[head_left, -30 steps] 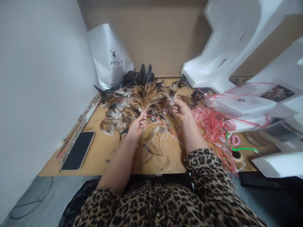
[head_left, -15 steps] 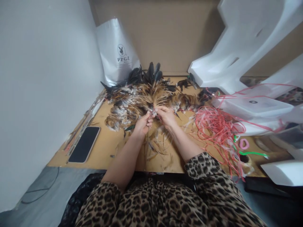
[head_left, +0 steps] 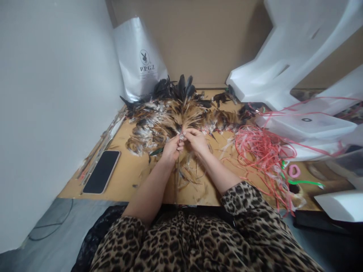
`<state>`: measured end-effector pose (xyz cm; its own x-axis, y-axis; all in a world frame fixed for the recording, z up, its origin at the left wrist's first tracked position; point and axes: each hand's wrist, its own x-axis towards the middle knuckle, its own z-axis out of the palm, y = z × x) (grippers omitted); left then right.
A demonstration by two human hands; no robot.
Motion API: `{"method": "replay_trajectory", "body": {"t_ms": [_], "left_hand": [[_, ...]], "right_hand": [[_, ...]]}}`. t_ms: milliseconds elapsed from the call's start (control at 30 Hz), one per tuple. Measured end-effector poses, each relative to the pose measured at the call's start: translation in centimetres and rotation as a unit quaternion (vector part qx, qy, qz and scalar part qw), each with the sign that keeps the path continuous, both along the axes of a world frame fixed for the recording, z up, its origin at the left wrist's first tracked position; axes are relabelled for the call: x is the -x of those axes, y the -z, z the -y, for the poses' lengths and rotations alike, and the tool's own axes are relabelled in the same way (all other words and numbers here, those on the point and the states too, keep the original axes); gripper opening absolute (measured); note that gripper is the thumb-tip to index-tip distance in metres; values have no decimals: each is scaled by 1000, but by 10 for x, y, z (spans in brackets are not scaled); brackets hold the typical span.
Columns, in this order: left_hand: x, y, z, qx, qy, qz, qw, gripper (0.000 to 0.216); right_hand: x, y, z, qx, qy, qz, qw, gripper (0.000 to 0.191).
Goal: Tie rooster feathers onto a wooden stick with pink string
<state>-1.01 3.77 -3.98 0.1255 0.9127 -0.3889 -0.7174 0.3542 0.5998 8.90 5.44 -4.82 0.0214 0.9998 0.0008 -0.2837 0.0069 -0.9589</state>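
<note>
My left hand (head_left: 171, 148) is closed in a pinch around the base of a fan-shaped bundle of feathers (head_left: 189, 113), brown in the lower part with dark tips behind. A thin stick or stem runs down from below that grip. My right hand (head_left: 197, 140) meets it there, thumb and fingers pinched at the same base. What exactly lies between the right fingertips is too small to make out. Just beyond both hands spreads a pile of brown, white and black feathers (head_left: 147, 128). Loose feather bits (head_left: 188, 173) lie on the table under the wrists.
A phone (head_left: 102, 172) lies at the left. Behind the feathers stands a silver bag (head_left: 138, 60). To the right are tangled red strips (head_left: 255, 147), a pink ring (head_left: 294, 171), a green strip (head_left: 306, 183) and large white plastic pieces (head_left: 317, 126). A wall (head_left: 56, 94) borders the left side.
The right fingers have shifted slightly left at the bundle's base, closer to the left fingertips. The whole view has moved a little; the feather pile looks the same.
</note>
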Motion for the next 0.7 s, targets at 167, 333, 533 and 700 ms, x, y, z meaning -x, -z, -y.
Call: {"method": "replay_trajectory", "body": {"t_ms": [167,333,533,700], "left_hand": [[-1,-2,2,-9,-6,-22,1000,19],[-2,-1,4,-18,-7,-44,999,14],[-4,-2,4,-20,-19,-69,997,14],[-4,-6,5,-19,-10,-68,997,13]], "right_hand": [[-12,-7,-1,-25,-19,82,996,18],[-17,-15,1,-15,-41,81,996,25],[-12,-9,-1,1,-35,76,996,21],[-7,-1,-3,15,-12,29,999,22]]}}
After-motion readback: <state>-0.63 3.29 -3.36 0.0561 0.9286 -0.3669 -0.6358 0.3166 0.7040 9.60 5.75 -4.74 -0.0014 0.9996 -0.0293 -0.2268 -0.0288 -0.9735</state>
